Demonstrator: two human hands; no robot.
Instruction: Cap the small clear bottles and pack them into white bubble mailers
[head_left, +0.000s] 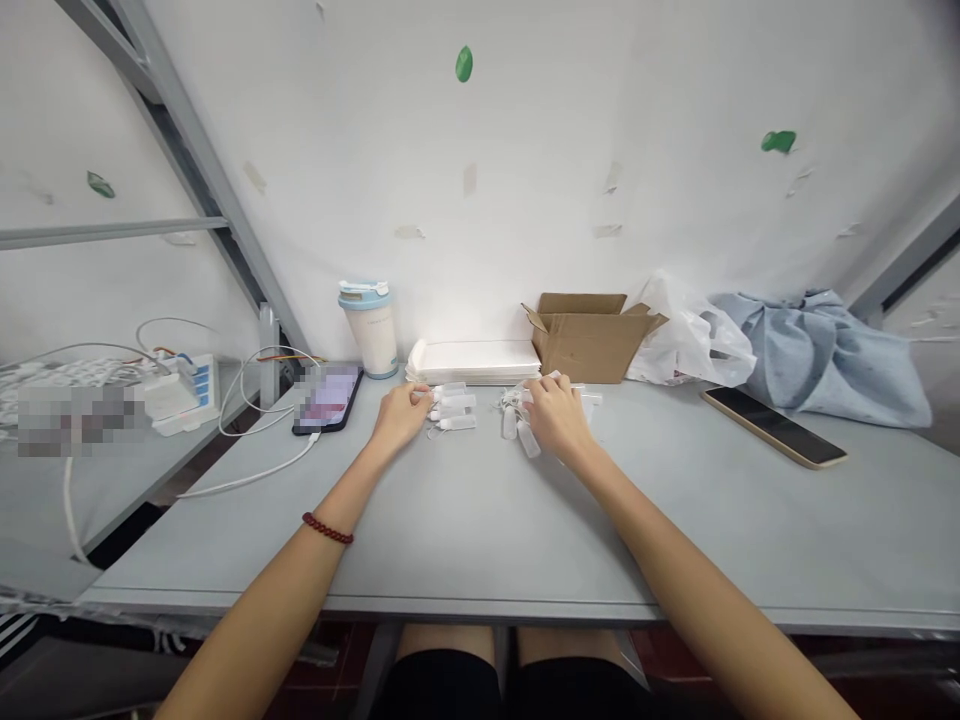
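Several small white plastic bottles (454,408) lie in a neat row on the grey table (480,520). My left hand (401,412) rests at the left end of that row, its fingertips pinched on one small bottle. A loose pile of the same bottles (517,425) lies just to the right. My right hand (553,412) lies over that pile with its fingers curled down into it; what they hold is hidden. A red bead bracelet (327,529) circles my left wrist.
Behind the bottles lie a stack of white trays (476,362), an open cardboard box (589,335) and a lidded cup (369,327). A phone on a cable (328,398) lies at left, a tablet (772,425), plastic bag (690,340) and blue cloth (825,355) at right.
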